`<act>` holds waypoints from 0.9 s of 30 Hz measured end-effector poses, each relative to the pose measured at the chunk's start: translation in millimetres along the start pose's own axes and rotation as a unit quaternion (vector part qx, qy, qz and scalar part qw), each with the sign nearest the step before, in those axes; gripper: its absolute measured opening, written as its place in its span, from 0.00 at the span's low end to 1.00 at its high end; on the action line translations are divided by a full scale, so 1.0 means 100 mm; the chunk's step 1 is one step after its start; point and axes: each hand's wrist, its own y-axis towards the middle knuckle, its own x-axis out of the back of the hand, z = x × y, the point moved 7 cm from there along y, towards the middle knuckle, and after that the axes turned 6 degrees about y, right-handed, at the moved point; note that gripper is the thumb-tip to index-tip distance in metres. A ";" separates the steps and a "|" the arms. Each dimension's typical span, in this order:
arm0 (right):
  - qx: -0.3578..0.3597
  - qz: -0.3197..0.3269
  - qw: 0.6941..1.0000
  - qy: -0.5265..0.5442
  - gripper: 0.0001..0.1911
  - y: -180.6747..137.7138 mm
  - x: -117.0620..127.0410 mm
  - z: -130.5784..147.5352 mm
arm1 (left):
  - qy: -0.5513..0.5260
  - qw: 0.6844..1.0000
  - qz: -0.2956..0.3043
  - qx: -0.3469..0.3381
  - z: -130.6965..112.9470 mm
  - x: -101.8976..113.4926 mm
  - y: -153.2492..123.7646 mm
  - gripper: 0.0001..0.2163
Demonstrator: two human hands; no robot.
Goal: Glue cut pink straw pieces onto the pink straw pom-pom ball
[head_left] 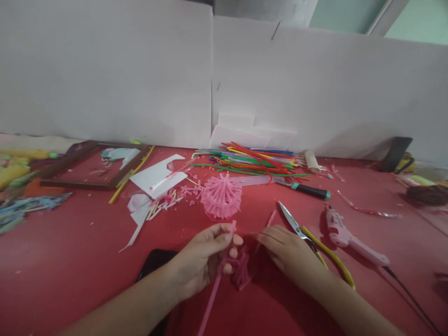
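Observation:
My left hand (206,259) is closed in a pinch on a long pink straw (215,284) that runs down toward the bottom edge. My right hand (285,252) lies beside it with fingers pressed together on a short pink straw piece (269,220). Between the hands lies a small heap of cut pink straw pieces (242,273) on the red table (70,261). Just beyond the hands sits a pink spiky ball made of straw bits (221,196). Scissors with yellow handles (308,238) lie right of my right hand.
A pink glue gun (350,240) with its cord lies at the right. A bundle of coloured straws (252,161) and a craft knife (304,189) lie farther back. White paper scraps (157,179), a brown frame (87,163) and a dark phone (154,263) are on the left. White boards stand behind.

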 end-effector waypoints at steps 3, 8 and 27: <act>0.010 -0.009 1.000 0.009 0.22 -0.03 0.03 0.04 | 0.019 0.998 0.051 0.033 0.07 -0.07 -0.04 0.16; 0.006 -0.088 0.995 0.053 0.14 -0.03 0.19 0.16 | 0.156 0.945 0.216 0.188 0.41 -0.21 -0.26 0.19; -0.033 -0.172 0.948 0.267 0.17 -0.11 0.42 0.59 | 0.099 0.995 0.018 -0.003 0.10 -0.04 0.02 0.15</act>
